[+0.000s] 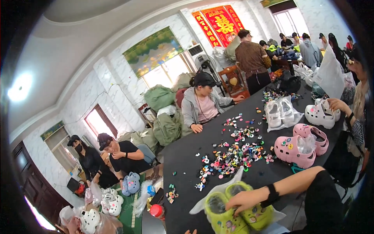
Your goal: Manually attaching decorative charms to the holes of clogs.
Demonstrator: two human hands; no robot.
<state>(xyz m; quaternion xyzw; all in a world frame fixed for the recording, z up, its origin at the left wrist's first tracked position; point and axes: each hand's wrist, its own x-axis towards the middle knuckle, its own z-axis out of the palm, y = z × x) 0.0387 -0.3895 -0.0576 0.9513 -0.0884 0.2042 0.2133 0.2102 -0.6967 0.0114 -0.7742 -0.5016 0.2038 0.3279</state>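
The right hand [245,201] gripped lime clogs [226,219]; the left hand [190,232] was unreadable. Loose charms [237,153] and pink clogs [286,150] crowded close.

Standing fan [204,62] behind the seated row. Air conditioner [195,50] just above fan, slightly left. Red banner [222,25], gold characters, above fan to right. Carved wooden chair [233,77] right of fan, a little lower. Printed blind [153,52] left of fan. Green sacks [159,97] left, lower. Lit ceiling lamp [20,88] far left.
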